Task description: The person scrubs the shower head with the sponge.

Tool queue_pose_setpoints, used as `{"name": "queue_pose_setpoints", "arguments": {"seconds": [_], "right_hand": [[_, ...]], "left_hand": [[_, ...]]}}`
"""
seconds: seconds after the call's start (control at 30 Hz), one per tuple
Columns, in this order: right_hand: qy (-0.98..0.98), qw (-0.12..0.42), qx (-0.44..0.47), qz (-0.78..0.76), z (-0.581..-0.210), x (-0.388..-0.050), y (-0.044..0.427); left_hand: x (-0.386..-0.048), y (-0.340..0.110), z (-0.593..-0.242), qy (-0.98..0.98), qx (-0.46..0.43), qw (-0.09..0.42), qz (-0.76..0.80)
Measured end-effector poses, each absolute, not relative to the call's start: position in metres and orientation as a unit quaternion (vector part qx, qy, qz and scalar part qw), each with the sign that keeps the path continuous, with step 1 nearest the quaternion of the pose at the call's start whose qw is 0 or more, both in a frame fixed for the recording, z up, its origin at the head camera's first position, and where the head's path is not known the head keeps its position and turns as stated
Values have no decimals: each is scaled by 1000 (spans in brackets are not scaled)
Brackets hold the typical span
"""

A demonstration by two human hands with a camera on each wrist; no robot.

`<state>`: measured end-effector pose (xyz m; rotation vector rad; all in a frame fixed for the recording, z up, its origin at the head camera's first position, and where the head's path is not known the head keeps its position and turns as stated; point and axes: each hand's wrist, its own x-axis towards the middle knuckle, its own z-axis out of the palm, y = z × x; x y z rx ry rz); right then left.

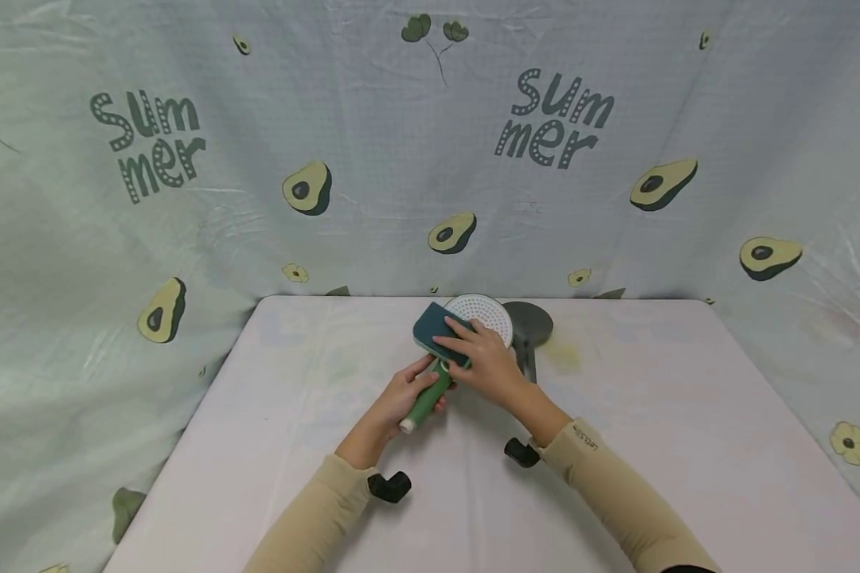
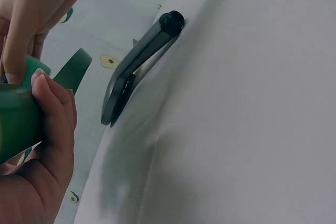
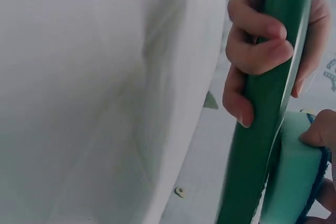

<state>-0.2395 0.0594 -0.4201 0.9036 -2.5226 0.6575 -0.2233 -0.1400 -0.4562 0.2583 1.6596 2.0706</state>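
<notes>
My left hand (image 1: 396, 399) grips the green handle of a shower head (image 1: 426, 404), its fingers curled round it in the right wrist view. The round white face with small holes points up at the far end. A sponge (image 1: 433, 325), teal foam with a dark scouring side, is pinched in my right hand (image 1: 493, 364) and lies over the neck of the shower head. From the right wrist, the foam of the sponge (image 3: 295, 174) shows close along the green shower head (image 3: 262, 114). Beside them lies a dark grey shower head (image 1: 532, 322), partly hidden behind my right hand.
A white cloth covers the table (image 1: 616, 414). Behind it hangs a pale curtain (image 1: 373, 119) printed with avocados and lettering. Black wrist mounts (image 1: 389, 487) sit on both sleeves. The grey shower head stands close to the table's back edge.
</notes>
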Motion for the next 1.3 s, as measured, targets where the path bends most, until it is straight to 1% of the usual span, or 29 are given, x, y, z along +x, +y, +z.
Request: {"name": "queue_pose_setpoints", "arguments": {"seconds": [0.13, 0.2, 0.27, 0.37, 0.43, 0.5, 0.63, 0.73, 0.87, 1.0, 1.1, 1.2, 1.3], "right_hand": [[-901, 185, 306, 246, -422, -234, 62], [-897, 192, 313, 246, -426, -234, 69], [-889, 210, 328, 240, -431, -236, 79], [-877, 252, 341, 226, -439, -244, 96], [-876, 273, 328, 227, -442, -250, 107], [-880, 282, 295, 242, -444, -256, 117], [-894, 276, 216, 280, -442, -266, 129], [-900, 266, 195, 284, -440, -271, 126], [-898, 257, 232, 272, -436, -268, 105], [-887, 244, 294, 261, -431, -251, 79], [-883, 226, 327, 250, -426, -242, 68], [-886, 224, 324, 246, -421, -246, 70], [-892, 240, 282, 261, -419, -257, 84]], "left_hand": [[-225, -144, -455, 595, 70, 226, 768], [-226, -146, -454, 590, 66, 225, 773], [-226, -148, -452, 587, 67, 224, 775], [-227, -150, -451, 586, 76, 222, 776], [-227, -151, -450, 587, 82, 222, 774], [-226, -152, -450, 591, 87, 222, 771], [-222, -152, -452, 597, 98, 232, 762], [-219, -151, -454, 596, 102, 239, 759], [-215, -149, -456, 596, 105, 245, 758], [-213, -145, -457, 597, 113, 250, 754], [-214, -145, -455, 599, 114, 245, 754], [-215, -147, -451, 604, 119, 238, 751], [-216, -146, -448, 606, 122, 239, 748]]}}
